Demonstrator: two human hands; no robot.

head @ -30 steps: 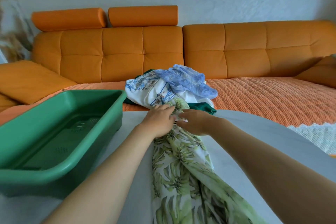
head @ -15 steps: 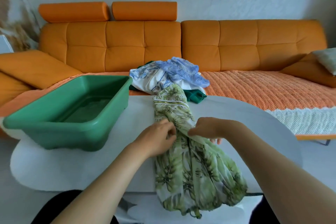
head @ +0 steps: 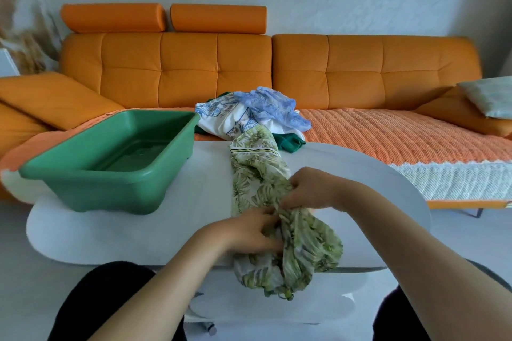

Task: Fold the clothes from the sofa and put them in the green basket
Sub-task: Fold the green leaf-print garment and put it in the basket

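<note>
no legible text, label, brand, number or sign appears in the head view.

Left hand pinching garment, right hand gripping it, forearms converging

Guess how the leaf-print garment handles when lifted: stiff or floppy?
Likely floppy: the leaf-print garment bunches between the left hand and right hand and droops over the table edge. Probably thin and light, judging by its fine crumples. It might slide off, with its end hanging past the edge.
</note>
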